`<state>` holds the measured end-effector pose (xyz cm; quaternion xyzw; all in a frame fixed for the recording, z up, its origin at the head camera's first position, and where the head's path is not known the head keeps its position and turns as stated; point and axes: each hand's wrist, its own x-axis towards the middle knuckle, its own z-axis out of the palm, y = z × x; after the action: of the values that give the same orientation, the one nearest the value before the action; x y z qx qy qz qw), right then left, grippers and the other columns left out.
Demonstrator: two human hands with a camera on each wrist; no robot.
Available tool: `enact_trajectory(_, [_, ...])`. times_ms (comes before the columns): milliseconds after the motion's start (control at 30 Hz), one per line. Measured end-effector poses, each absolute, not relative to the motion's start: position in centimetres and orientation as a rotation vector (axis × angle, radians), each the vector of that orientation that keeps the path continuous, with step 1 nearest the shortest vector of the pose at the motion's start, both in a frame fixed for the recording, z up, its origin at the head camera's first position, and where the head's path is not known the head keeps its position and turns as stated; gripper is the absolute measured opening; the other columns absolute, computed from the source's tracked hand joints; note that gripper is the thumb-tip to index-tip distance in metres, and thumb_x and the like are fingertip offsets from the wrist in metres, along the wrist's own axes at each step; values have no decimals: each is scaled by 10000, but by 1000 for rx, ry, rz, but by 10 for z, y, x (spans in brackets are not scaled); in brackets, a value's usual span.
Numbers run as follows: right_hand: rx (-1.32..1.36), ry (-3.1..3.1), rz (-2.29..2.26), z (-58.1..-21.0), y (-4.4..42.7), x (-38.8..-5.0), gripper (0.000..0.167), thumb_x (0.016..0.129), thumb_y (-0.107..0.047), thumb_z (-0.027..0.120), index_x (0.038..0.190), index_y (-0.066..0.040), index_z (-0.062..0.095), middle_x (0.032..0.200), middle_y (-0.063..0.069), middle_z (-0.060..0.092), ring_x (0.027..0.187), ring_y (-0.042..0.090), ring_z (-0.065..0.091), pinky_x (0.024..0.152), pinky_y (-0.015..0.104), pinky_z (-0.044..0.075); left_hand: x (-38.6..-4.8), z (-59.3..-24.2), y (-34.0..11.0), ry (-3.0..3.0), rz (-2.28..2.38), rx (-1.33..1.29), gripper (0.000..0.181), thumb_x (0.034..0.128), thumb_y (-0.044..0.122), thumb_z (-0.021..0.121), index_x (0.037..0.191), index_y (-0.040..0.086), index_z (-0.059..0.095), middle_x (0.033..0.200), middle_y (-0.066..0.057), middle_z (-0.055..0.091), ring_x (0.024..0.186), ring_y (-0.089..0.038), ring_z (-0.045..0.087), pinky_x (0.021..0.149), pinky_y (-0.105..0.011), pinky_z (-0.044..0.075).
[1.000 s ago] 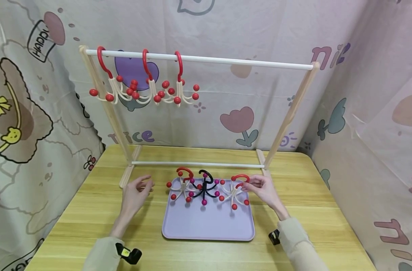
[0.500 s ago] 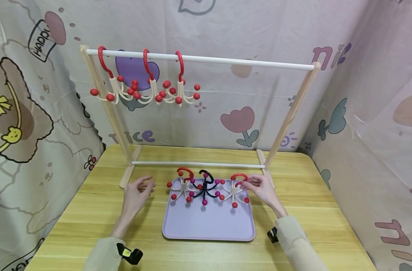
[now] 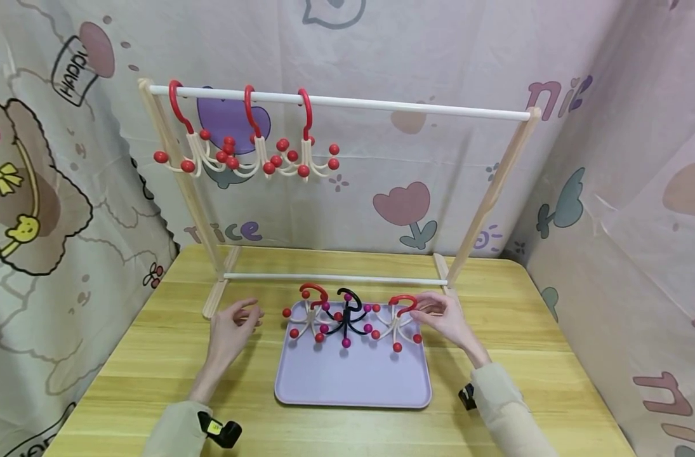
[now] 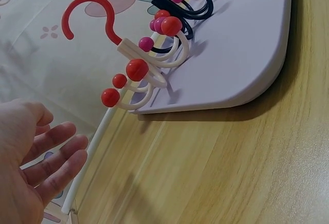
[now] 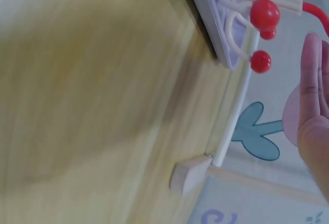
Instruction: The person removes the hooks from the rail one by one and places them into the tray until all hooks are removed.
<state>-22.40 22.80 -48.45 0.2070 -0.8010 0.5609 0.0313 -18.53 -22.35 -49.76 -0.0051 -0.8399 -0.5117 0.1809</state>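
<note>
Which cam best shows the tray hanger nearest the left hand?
Left wrist: the hanger is close up, its red hook fully visible. Head shows it smaller, overlapping the black hanger. Right wrist: can't make it out.

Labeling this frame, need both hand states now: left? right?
Left hand: open, holding nothing.
Right hand: at the red hook of the rightmost hanger; can't tell if gripping.

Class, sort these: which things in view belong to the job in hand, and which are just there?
Seemingly the job's:
right hand, at a red-hooked hanger
left hand, holding nothing
black hanger
second red-hooked hanger on the tray
lilac tray
rack, bearing three hung hangers

Just there:
patterned curtain
black cuff devices
wooden table, merely support
</note>
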Motion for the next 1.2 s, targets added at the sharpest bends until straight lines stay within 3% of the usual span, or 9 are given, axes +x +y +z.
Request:
enact_trajectory(200, [727, -2489, 1699, -467, 239, -226, 365, 858, 33, 729, 1203, 92, 623, 1085, 302, 663, 863, 74, 678, 698, 250, 603, -184, -497, -224, -2372, -1435, -23, 247, 931, 22, 646, 1157, -72, 683, 890, -255, 756, 649, -173, 749, 574, -129, 560])
enact_trajectory(433, [737, -2433, 1749, -437, 242, -235, 395, 882, 10, 721, 1235, 123, 585, 1076, -147, 682, 913, 71, 678, 697, 330, 632, -185, -498, -224, -2387, -1442, -36, 255, 922, 9, 660, 1161, -78, 681, 887, -253, 757, 649, -169, 747, 587, -125, 561])
enact_trajectory(733, [750, -2398, 1670, -411, 237, -243, 335, 881, 61, 695, 1202, 101, 612, 1067, 1, 694, 870, 35, 675, 662, 305, 628, -184, -494, -224, -2441, -1406, -19, 279, 920, 43, 678, 1184, -46, 685, 900, -229, 766, 678, -196, 753, 595, -118, 550])
enact_trajectory(967, [751, -2339, 1659, -386, 231, -250, 322, 898, 42, 687, 1206, 100, 613, 1023, -61, 694, 841, 53, 684, 664, 307, 627, -181, -492, -226, -2463, -1400, -24, 283, 935, 61, 674, 1196, -47, 677, 925, -232, 765, 692, -222, 755, 601, -125, 552])
enact_trajectory(1200, [688, -2332, 1611, -353, 219, -259, 310, 916, -8, 692, 1210, 71, 631, 1000, -4, 682, 758, 39, 676, 647, 240, 607, -179, -495, -228, -2478, -1429, -68, 274, 917, 25, 683, 1168, -84, 677, 898, -247, 760, 662, -263, 749, 580, -123, 545])
